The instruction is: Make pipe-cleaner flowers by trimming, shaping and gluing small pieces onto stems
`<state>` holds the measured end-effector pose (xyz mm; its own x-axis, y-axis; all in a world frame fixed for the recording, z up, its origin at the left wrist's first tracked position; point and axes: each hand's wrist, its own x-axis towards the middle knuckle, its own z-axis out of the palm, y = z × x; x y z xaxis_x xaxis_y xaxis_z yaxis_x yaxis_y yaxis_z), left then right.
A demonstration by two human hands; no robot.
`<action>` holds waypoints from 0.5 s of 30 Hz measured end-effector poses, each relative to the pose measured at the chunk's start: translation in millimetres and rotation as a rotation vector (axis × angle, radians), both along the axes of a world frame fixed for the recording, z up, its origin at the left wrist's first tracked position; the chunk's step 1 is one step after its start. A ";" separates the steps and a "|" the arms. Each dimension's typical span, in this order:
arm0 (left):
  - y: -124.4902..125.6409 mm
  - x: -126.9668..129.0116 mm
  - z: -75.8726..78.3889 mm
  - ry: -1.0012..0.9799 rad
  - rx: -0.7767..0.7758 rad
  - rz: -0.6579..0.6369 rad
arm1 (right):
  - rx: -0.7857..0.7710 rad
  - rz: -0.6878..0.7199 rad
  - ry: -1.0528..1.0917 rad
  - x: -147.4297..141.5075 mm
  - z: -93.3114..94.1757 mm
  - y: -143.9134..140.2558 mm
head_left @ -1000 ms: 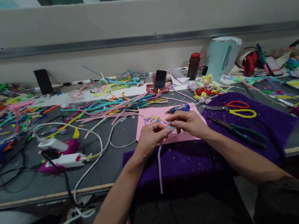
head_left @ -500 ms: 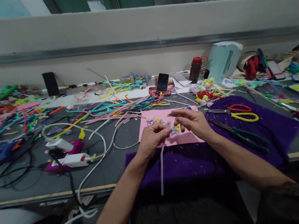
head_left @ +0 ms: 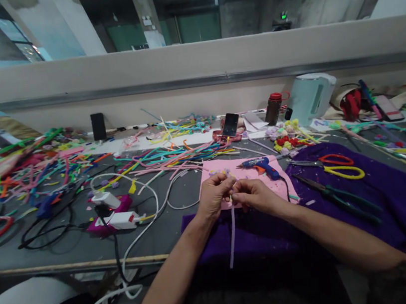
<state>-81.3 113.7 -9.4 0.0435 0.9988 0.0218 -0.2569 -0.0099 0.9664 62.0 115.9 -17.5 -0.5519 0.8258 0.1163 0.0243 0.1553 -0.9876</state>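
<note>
While the left hand and right hand meet fingertip to fingertip over the near edge of the pink sheet, both pinch the top of a lilac pipe cleaner. Its upper end is hidden between the closed fingers; the rest hangs straight down below the grip, across the purple cloth. A blue glue gun lies on the sheet just beyond the right hand.

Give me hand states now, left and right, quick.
Left hand: closed, fingers pinching the top of the lilac pipe cleaner.
Right hand: closed, fingers pinching the same pipe cleaner beside the left.
</note>
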 end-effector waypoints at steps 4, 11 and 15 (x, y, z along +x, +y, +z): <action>-0.8 0.5 2.5 -0.010 0.008 -0.042 | -0.040 -0.006 -0.020 3.4 5.8 0.0; -3.4 -3.7 10.0 -0.054 -0.043 -0.156 | -0.109 0.104 0.042 11.0 10.3 -1.7; -2.5 -5.1 11.1 0.000 -0.059 -0.205 | -0.048 0.109 -0.002 14.9 10.3 0.2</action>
